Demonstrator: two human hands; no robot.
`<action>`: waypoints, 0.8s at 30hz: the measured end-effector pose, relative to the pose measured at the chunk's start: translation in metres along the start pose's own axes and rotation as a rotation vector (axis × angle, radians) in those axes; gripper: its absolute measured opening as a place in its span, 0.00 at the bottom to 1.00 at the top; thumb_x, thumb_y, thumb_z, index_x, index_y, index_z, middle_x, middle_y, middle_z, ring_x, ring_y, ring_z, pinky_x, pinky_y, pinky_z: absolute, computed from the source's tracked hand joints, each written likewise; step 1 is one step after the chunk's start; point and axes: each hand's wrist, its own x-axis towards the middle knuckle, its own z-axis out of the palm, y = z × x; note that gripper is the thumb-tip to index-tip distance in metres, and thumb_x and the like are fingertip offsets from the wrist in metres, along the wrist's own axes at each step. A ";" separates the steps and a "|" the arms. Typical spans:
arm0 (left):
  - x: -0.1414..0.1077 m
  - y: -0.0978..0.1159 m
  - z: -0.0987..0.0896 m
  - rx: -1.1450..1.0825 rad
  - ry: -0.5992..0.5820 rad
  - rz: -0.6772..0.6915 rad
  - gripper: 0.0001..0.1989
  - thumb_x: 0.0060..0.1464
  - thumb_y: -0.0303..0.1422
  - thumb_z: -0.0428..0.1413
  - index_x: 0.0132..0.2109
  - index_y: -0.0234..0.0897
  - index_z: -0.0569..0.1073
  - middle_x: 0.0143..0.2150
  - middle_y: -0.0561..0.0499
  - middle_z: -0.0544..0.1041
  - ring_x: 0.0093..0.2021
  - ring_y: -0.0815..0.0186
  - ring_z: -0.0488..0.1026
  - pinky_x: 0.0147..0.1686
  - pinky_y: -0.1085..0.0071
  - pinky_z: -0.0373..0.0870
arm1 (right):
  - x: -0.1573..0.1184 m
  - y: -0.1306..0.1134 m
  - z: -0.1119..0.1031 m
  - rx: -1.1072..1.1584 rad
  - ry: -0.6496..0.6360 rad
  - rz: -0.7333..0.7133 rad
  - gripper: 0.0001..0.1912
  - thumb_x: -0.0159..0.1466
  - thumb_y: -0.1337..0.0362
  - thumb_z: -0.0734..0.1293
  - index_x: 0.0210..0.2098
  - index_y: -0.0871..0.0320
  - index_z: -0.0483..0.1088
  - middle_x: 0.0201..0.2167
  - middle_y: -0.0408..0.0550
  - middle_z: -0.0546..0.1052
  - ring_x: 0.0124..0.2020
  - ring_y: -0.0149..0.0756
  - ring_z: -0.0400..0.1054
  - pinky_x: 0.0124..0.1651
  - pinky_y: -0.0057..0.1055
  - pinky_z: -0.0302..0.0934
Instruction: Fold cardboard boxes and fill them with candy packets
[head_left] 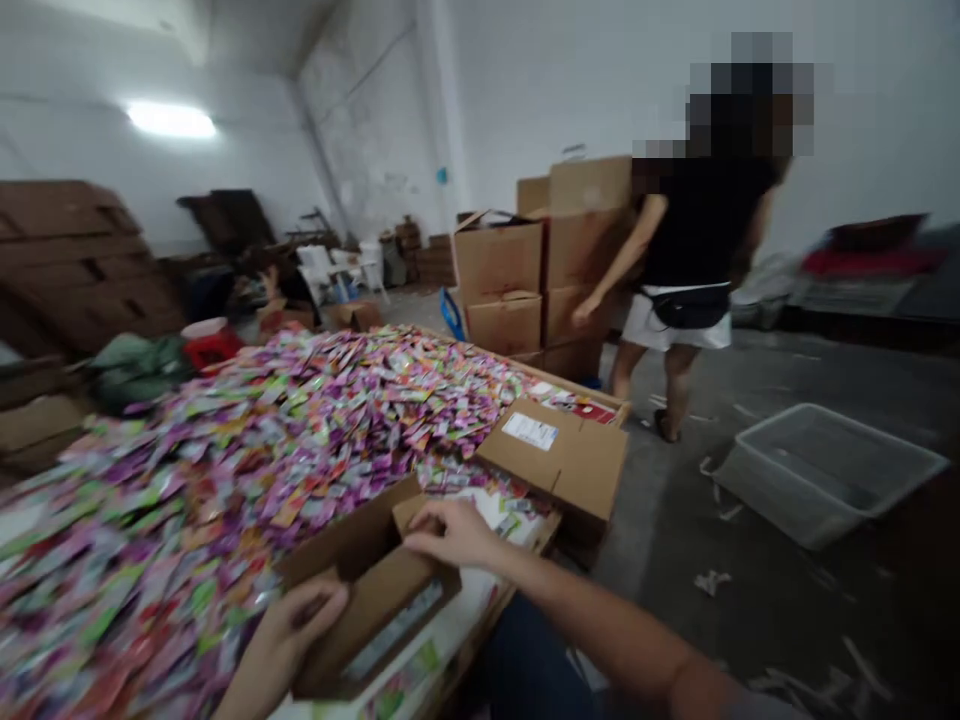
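Note:
An open cardboard box (379, 612) sits at the table's near edge, its long front side towards me and a pale label on it. My left hand (306, 618) is at the left end, fingers curled in over the box wall. At the right end my right hand (452, 533) pinches a flap of the same box. Shadow hides the box's inside. Just behind it spreads a large heap of small colourful packets (322, 440), mostly purple, pink and green. A closed cardboard carton (574, 465) with a white label rests right of the heap.
A person (697, 230) in a black top stands beyond the table, beside stacked cartons (502, 285). A clear plastic bin (840, 475) is on the floor at right, with paper scraps nearby. More cartons (75, 260) and a red stool (210, 345) are at left.

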 end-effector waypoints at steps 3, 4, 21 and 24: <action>-0.001 0.000 0.008 0.042 0.186 -0.019 0.24 0.46 0.47 0.53 0.45 0.35 0.75 0.35 0.45 0.80 0.38 0.55 0.76 0.43 0.60 0.72 | 0.010 0.004 0.008 -0.113 0.102 -0.059 0.16 0.54 0.63 0.72 0.42 0.56 0.74 0.42 0.50 0.76 0.45 0.42 0.69 0.51 0.38 0.60; -0.002 0.003 0.013 0.152 0.277 0.025 0.25 0.48 0.44 0.52 0.50 0.33 0.73 0.39 0.42 0.79 0.42 0.54 0.75 0.46 0.58 0.70 | 0.012 0.009 0.010 -0.130 0.153 -0.069 0.22 0.52 0.64 0.73 0.47 0.57 0.72 0.48 0.53 0.73 0.51 0.45 0.65 0.55 0.42 0.57; 0.033 0.044 0.005 0.853 -0.029 -0.071 0.52 0.45 0.65 0.46 0.68 0.37 0.45 0.61 0.34 0.65 0.60 0.38 0.61 0.53 0.43 0.58 | 0.007 0.047 0.021 0.209 0.036 -0.087 0.38 0.54 0.52 0.71 0.60 0.58 0.59 0.57 0.55 0.67 0.58 0.46 0.60 0.58 0.44 0.58; 0.012 0.038 0.010 0.829 -0.118 -0.044 0.54 0.46 0.63 0.47 0.69 0.34 0.39 0.63 0.32 0.61 0.60 0.42 0.61 0.52 0.52 0.62 | 0.004 0.042 0.025 0.220 0.034 -0.066 0.33 0.55 0.53 0.69 0.57 0.59 0.62 0.54 0.54 0.70 0.55 0.44 0.64 0.56 0.43 0.60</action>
